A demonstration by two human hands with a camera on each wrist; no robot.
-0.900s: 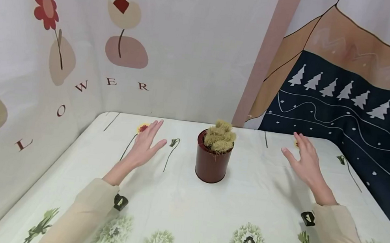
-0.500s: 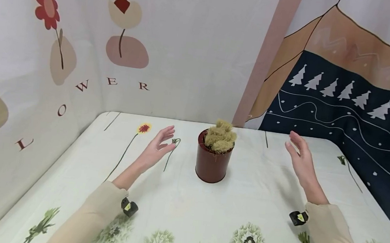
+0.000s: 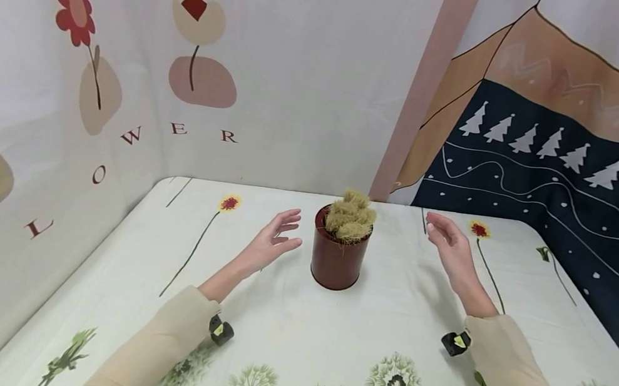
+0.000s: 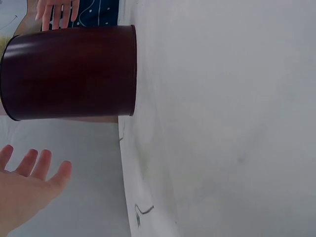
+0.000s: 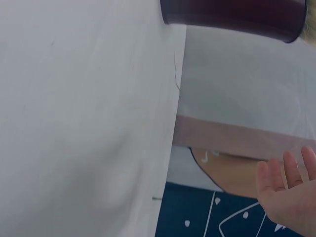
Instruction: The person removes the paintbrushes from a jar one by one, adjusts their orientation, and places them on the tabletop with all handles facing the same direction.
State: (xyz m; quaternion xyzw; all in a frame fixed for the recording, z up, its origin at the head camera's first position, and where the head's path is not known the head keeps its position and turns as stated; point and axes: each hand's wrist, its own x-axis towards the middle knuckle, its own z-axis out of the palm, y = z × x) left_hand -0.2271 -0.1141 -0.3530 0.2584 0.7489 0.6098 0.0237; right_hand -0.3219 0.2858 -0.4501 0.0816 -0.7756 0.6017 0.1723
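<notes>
As nothing is held by the half-spread left hand (image 3: 268, 247) or right hand (image 3: 456, 254), the pot (image 3: 337, 263) is supported by the bench (image 3: 317, 332).

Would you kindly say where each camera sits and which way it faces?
Head: on the head, facing forward and down at tablecloth and pot; left hand, right hand and sleeves show.
Left wrist: on that wrist, facing the pot; part of each hand shows.
Right wrist: on that wrist, facing across the tablecloth to the backdrop; part of the right hand shows.
Both wrist views share the pot.
</notes>
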